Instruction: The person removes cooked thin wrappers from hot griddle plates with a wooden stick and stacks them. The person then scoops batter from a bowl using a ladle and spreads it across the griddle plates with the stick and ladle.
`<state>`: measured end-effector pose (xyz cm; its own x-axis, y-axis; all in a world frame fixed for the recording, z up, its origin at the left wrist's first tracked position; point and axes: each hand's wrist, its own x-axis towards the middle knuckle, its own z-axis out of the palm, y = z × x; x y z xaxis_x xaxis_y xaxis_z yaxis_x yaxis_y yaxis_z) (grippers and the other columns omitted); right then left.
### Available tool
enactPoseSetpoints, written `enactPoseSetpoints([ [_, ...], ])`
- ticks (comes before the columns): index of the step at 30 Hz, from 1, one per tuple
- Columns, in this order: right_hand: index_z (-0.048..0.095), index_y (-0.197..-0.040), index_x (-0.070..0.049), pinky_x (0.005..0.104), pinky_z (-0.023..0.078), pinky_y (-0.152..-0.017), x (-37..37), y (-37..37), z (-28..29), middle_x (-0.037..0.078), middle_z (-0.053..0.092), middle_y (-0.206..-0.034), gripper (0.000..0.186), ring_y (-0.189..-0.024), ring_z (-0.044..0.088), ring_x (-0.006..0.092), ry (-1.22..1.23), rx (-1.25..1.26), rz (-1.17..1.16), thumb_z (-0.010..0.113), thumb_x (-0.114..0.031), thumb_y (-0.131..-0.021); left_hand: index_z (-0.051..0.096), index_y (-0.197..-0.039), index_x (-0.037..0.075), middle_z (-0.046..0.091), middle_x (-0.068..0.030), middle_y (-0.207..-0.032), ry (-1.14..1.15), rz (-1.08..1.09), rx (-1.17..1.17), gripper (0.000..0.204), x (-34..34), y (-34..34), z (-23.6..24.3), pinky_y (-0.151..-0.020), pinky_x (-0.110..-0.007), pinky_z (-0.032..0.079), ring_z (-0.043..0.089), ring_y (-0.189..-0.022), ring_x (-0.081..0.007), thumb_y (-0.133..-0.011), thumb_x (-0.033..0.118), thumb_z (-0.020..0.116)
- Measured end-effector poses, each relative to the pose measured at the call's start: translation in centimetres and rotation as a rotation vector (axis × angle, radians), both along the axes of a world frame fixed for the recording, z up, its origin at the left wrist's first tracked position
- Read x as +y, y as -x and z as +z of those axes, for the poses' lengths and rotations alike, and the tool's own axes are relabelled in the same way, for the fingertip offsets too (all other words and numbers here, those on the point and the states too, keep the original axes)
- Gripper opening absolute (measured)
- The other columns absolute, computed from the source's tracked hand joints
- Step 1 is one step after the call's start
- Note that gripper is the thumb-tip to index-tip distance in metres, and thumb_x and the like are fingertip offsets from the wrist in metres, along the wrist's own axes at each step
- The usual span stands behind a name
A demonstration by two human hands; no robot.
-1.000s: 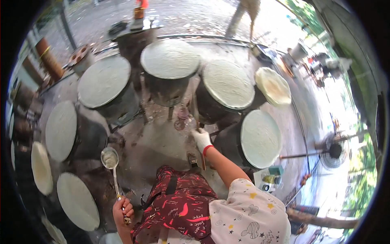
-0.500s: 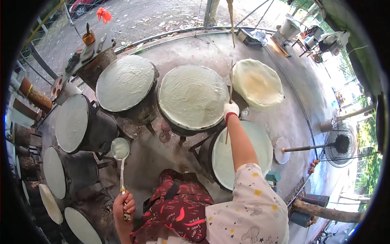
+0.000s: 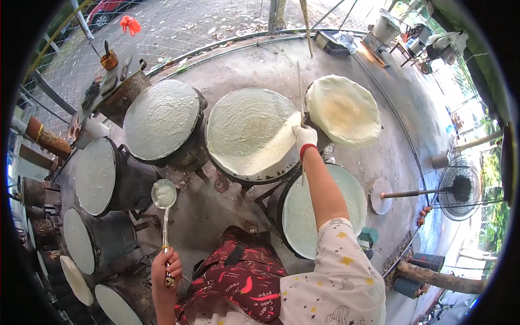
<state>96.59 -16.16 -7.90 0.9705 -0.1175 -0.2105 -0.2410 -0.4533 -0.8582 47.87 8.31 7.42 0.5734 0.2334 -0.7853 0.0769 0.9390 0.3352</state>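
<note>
My left hand point(image 3: 167, 266) is closed around the handle of a metal ladle point(image 3: 164, 194), whose bowl holds pale batter. My right hand point(image 3: 304, 136), in a white glove with a red cuff, grips a long thin stick point(image 3: 300, 89) at the right rim of the middle round griddle. Its fingers are also at the edge of a thin pale crepe sheet point(image 3: 244, 122). That sheet is partly peeled up along its near right side, baring a strip of dark-flecked griddle. Just right of my hand, a loose round crepe point(image 3: 346, 111) with a browned middle lies on another drum stove.
More batter-covered griddles on black drums curve around me: one at upper left point(image 3: 162, 116), others down the left side point(image 3: 96, 176), one under my right forearm point(image 3: 303, 216). A standing fan point(image 3: 460, 187) is at right. A wire fence point(image 3: 179, 27) runs along the back.
The near right edge of the middle crepe has come up from its griddle and folded inward. My right hand has shifted slightly left; the left still holds the ladle.
</note>
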Motion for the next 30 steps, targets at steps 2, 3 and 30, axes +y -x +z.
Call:
enactPoseSetpoints([
  [2, 0.066, -0.094, 0.005, 0.0285, 0.045, -0.067, 0.8, -0.9, 0.3, 0.008, 0.065, -0.082, 0.031, -0.071, 0.059, 0.0160, -0.259, -0.013, -0.042, 0.067, -0.014, -0.069, 0.042, -0.085, 0.006, 0.038, 0.0011, -0.064, 0.002, -0.009, 0.006, 0.008, 0.4, 0.1, -0.1, -0.032, -0.017, 0.030, 0.034, -0.042, -0.0024, -0.092, 0.007, 0.045],
  [3, 0.066, -0.094, 0.005, 0.0285, 0.045, -0.067, 0.9, -1.0, 0.4, 0.008, 0.065, -0.082, 0.031, -0.071, 0.059, 0.0160, -0.258, -0.015, -0.046, 0.067, -0.014, -0.069, 0.043, -0.085, 0.006, 0.039, 0.0011, -0.064, 0.003, -0.016, 0.013, 0.008, 0.6, 0.2, -0.2, -0.032, -0.017, 0.030, 0.034, -0.042, -0.0025, -0.092, 0.008, 0.045],
  [30, 0.067, -0.094, 0.003, 0.0297, 0.048, -0.064, -20.1, 27.1, 0.7, 0.006, 0.066, -0.076, 0.027, -0.068, 0.059, 0.0143, -0.436, -0.132, -0.618, 0.064, -0.018, -0.077, 0.039, -0.082, 0.006, 0.034, 0.0017, -0.062, 0.028, -0.384, -0.002, 0.012, 0.1, -1.4, -1.1, -0.036, -0.018, 0.033, 0.034, -0.044, -0.0032, -0.093, 0.007, 0.043],
])
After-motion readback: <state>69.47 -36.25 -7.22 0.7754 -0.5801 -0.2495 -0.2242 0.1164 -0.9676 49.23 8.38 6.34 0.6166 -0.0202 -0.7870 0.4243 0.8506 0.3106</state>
